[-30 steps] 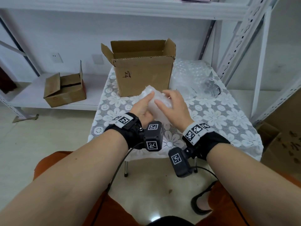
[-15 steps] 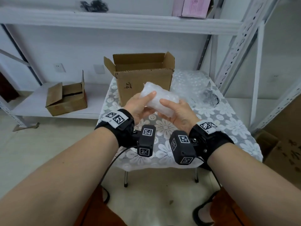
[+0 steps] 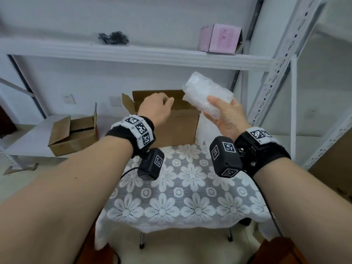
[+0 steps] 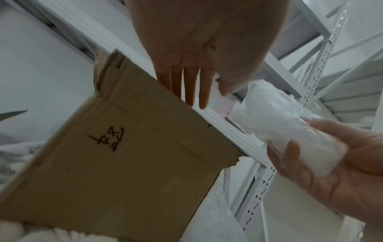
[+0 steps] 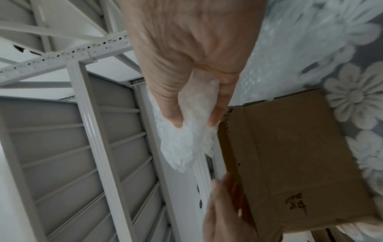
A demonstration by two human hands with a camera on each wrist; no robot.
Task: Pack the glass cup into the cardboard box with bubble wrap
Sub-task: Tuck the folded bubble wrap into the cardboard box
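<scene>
One bubble-wrapped cup [image 3: 208,96] in right hand [image 3: 227,119]

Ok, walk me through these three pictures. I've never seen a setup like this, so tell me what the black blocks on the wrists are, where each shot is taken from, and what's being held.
No machine here: a person works with bare hands. The black blocks strapped under the wrists are small cameras. The wide picture comes from a camera on the head; the other two look along each hand from the wrists.

On the table with the flowered lace cloth stands an open cardboard box. The right hand holds a bubble-wrapped bundle raised near the box; its fingers curl round the wrap. The cup itself cannot be seen through the wrap. The left hand holds nothing and reaches toward the box's open top.

Behind, a shelf carries a pink box.
</scene>
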